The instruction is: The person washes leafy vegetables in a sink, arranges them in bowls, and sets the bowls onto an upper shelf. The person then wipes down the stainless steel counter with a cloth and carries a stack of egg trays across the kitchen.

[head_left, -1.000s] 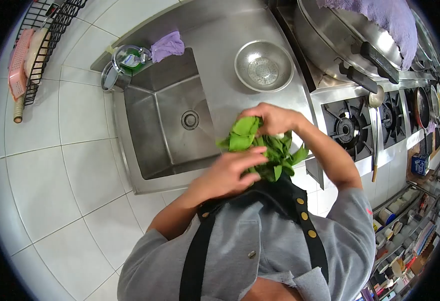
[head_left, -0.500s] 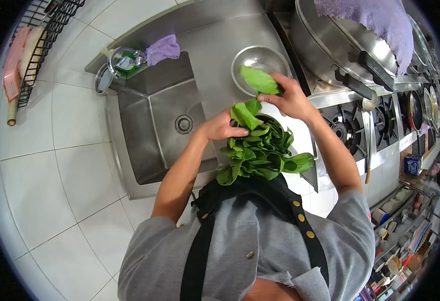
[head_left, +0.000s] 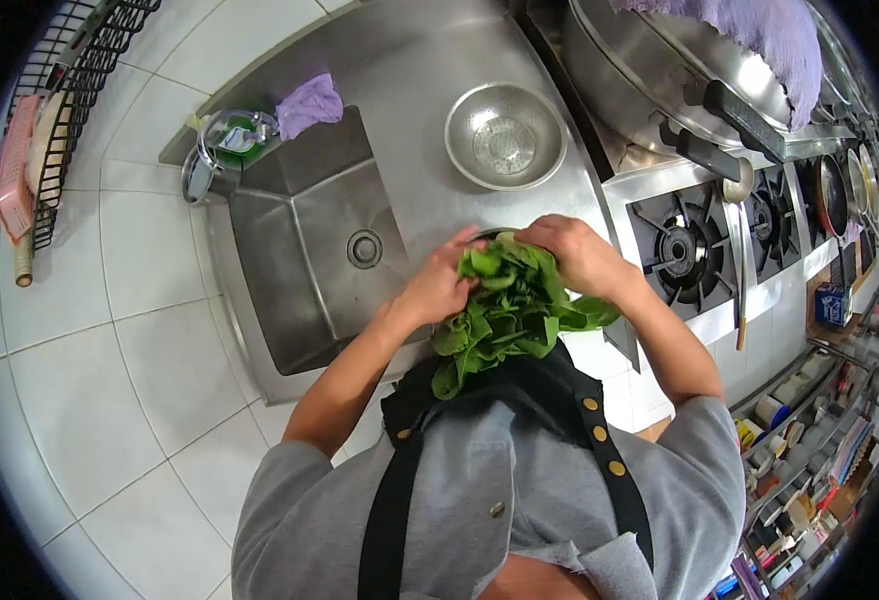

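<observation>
A pile of green leafy vegetables (head_left: 509, 315) lies at the counter's front edge, close against my apron; a dark rim shows just behind it. My left hand (head_left: 439, 282) is at the pile's left side, its fingers partly spread and touching the leaves. On the far right side of the pile, my right hand (head_left: 577, 255) has its fingers closed on leaves, with the fingertips partly hidden. Behind the pile, a perforated steel bowl (head_left: 505, 136) rests on the steel counter (head_left: 414, 130).
A steel sink (head_left: 309, 240) is at the left, with a purple cloth (head_left: 308, 105) and a container with green liquid (head_left: 239, 138) at its back corner. Large pots (head_left: 639, 90), a gas burner (head_left: 681, 250) and a ladle (head_left: 739, 250) stand at the right.
The single leaf that my right hand held up near the bowl is now down at the pile. Both hands have moved in around the pile's back part.
</observation>
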`<state>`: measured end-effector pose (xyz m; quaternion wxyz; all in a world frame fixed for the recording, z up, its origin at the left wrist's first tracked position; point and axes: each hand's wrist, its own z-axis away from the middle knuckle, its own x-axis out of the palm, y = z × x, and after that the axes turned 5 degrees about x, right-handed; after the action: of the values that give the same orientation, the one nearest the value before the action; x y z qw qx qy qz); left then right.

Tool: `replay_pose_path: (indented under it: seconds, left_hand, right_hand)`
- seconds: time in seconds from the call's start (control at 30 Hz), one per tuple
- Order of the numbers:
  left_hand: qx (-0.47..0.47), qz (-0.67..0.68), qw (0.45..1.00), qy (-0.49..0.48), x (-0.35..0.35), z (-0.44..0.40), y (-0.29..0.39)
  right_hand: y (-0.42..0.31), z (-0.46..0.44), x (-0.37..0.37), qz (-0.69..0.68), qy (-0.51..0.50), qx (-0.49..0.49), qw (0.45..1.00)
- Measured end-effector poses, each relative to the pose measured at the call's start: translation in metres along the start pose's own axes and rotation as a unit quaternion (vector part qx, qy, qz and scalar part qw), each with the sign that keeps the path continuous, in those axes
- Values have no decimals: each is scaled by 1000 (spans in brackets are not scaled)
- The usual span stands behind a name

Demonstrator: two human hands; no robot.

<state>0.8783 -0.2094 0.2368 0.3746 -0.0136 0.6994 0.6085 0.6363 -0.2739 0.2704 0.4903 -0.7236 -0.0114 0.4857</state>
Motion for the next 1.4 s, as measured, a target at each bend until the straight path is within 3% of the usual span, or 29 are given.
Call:
replay_pose_path:
  seconds: [0.1, 0.13, 0.23, 0.27, 0.3, 0.37, 0.43, 0.5, 0.57, 0.63, 0.7, 0.73, 0.77, 0.87, 1.03, 1.23, 1.27, 1.37, 1.4]
  left_hand:
    - [32, 6, 988, 148, 1, -6, -2]
    - [38, -43, 990, 130, -1, -8, -5]
    - [0, -105, 993, 45, 0, -20, -35]
    - [-73, -63, 995, 7, -16, -25, -16]
    - [-56, -1, 998, 4, -23, -20, -21]
    - [-22, 122, 992, 4, -43, 2, -34]
    - [-97, 187, 972, 103, -51, 34, -42]
    - [-165, 237, 938, 192, -39, 64, -68]
    - [-191, 247, 928, 203, -35, 81, -57]
    - [-173, 211, 922, 275, -44, 100, -45]
    - [-121, 125, 915, 364, -59, 122, -25]
    - [-159, 71, 905, 388, -74, 134, -12]
    - [-132, 55, 894, 424, -91, 147, 0]
    - [-53, 26, 866, 497, -141, 191, 21]
    - [6, 38, 838, 544, -191, 275, 26]
    - [-59, 77, 855, 509, -187, 347, -29]
    - [-69, 52, 869, 488, -186, 349, -32]
    - [-52, 83, 903, 418, -176, 346, -37]
    - [-44, 73, 910, 405, -173, 344, -34]
  right_hand:
    - [6, -16, 7, 99, -21, 13, 995]
    - [5, -25, 12, 194, -75, 39, 977]
    - [25, -52, 46, 301, -158, 69, 938]
    - [25, -53, 35, 254, -160, 28, 953]
    - [28, -50, 20, 145, -101, 60, 982]
    - [40, -44, -12, -78, 11, 115, 990]
    - [46, -55, -38, -60, 100, 408, 906]
    - [95, -70, -8, -313, 98, 510, 795]
    - [182, -98, 37, -491, -4, 487, 722]
    - [164, -137, 42, -307, 61, 398, 862]
    - [73, -169, 25, -108, 63, 271, 954]
    - [56, -180, 30, 30, 118, 59, 991]
    - [11, -184, 28, 53, 121, -15, 991]
    - [-143, -179, 12, 217, 118, -184, 951]
    - [-291, -191, -2, 248, 220, -270, 904]
    - [-401, -276, -23, 295, 467, -340, 761]
    - [-411, -289, -28, 279, 459, -315, 783]
    - [-470, -313, -27, 315, 482, -372, 728]
    - [-485, -316, -26, 331, 467, -352, 741]
